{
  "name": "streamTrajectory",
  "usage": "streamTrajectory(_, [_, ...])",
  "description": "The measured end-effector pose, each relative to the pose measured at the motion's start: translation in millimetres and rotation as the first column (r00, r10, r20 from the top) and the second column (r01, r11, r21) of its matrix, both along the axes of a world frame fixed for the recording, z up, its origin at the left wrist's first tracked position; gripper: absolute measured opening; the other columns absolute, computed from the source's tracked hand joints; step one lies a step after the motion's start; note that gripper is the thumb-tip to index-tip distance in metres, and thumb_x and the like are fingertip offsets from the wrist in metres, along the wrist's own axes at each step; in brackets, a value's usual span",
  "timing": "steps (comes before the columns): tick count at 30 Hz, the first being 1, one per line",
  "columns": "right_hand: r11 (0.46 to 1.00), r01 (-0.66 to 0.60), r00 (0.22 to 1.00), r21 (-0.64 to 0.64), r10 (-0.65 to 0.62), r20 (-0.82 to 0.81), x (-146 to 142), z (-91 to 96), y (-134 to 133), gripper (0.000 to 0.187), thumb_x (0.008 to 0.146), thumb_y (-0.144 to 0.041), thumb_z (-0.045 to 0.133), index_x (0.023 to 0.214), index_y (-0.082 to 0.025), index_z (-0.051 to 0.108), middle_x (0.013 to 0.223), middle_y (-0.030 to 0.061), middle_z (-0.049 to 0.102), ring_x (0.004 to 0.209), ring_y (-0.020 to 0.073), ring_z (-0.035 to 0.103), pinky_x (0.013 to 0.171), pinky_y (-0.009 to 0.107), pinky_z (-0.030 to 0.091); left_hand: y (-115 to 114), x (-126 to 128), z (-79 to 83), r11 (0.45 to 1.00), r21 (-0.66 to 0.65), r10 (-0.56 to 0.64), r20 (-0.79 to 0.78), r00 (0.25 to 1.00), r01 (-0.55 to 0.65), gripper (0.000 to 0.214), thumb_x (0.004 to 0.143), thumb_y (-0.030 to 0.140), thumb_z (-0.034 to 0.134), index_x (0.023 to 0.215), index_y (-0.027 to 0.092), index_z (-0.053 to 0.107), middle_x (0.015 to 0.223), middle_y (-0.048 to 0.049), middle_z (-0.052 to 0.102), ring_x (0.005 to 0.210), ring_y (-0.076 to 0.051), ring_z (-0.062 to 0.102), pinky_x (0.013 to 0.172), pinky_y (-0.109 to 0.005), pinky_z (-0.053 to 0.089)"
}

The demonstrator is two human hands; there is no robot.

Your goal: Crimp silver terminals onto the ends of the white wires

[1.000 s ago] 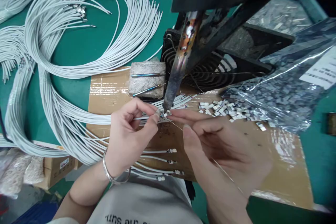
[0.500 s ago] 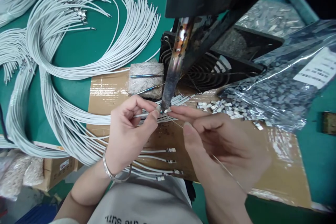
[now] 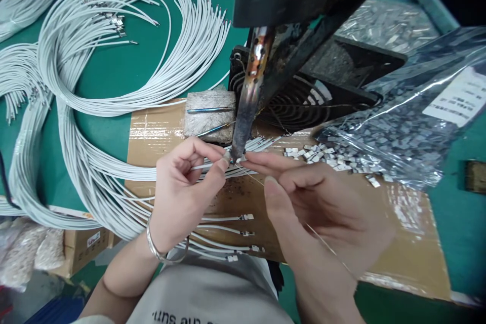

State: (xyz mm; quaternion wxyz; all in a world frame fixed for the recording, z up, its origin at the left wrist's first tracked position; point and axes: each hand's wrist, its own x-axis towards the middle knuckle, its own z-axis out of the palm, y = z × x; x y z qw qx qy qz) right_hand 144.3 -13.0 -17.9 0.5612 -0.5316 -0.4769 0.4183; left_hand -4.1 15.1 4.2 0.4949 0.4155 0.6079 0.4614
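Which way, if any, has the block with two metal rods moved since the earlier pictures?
No: compared with the cardboard and the black fan, the block shows no shift in any direction.

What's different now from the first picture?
The soldering iron, fan and labelled plastic bag sit slightly further left, probably because the view shifted. Nothing was grabbed or released: the left hand still pinches a white wire, the right hand still holds thin solder wire.

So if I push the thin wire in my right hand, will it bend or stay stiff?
The thin wire would probably bend under a firm push, being so slender. It may hold its line over short stretches, since it runs nearly straight where it shows.
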Motion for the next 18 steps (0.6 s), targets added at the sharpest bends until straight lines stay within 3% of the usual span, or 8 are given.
streamTrajectory(6, [1.0,-0.007,1.0,-0.004,0.007,-0.014,0.1,-0.4,-1.6,0.021,0.092,-0.005,0.071,0.084,-0.023,0.065,0.115,-0.0012,0.084,0.108,0.016,0.081,0.097,0.025,0.063,-1.1,-0.6,0.3,1.0,0.019,-0.01,0.013,1.0,0.009,0.018,0.084,0.004,0.077,0.076,0.02,0.073,0.084,0.0018,0.079,0.075,-0.008,0.069,0.068,-0.016,0.051])
streamTrajectory(11, [0.999,0.043,0.999,-0.006,-0.043,-0.014,-3.7,2.9,-0.3,0.022,0.091,-0.005,0.07,0.079,-0.024,0.065,0.108,-0.0023,0.084,0.101,0.014,0.082,0.089,0.022,0.064,-1.0,-0.3,0.2,1.0,0.016,-0.003,0.002,1.0,0.003,0.019,0.081,0.003,0.079,0.074,0.02,0.072,0.082,0.0022,0.079,0.071,-0.007,0.067,0.066,-0.016,0.05])
streamTrajectory(18, [1.0,0.016,1.0,0.02,-0.017,0.006,-2.7,2.1,-0.6,0.021,0.093,-0.005,0.07,0.082,-0.023,0.065,0.11,-0.0012,0.084,0.103,0.0151,0.082,0.091,0.023,0.064,-2.0,-2.5,-1.7,1.0,0.024,-0.007,-0.009,1.0,0.007,0.016,0.086,0.007,0.077,0.077,0.02,0.073,0.085,0.001,0.08,0.072,-0.009,0.066,0.064,-0.018,0.048])
